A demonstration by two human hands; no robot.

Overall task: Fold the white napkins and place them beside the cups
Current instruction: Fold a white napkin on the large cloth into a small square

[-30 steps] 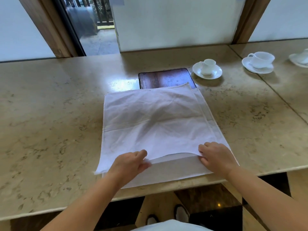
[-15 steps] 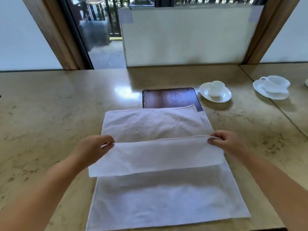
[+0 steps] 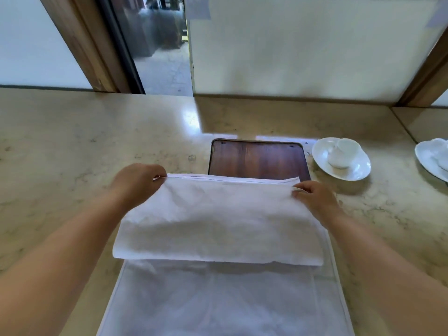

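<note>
A white napkin [image 3: 218,224] lies folded in half on top of another flat white napkin [image 3: 218,301] on the marble counter. My left hand [image 3: 138,180] pinches the folded napkin's far left corner. My right hand [image 3: 312,197] pinches its far right corner. The doubled edge lies along the far side, just over the near edge of a dark wooden board [image 3: 258,157]. A white cup [image 3: 343,154] sits on its saucer [image 3: 356,169] to the right of the board.
A second saucer with a cup [image 3: 434,158] shows at the right edge, cut off by the frame. The counter [image 3: 72,154] stretches left and ends at a wall with a wooden frame and a glass opening behind.
Both hands have carried the napkin's near edge up and away from me to the far edge, folding the top napkin in half. The view has tilted up and moved closer.
</note>
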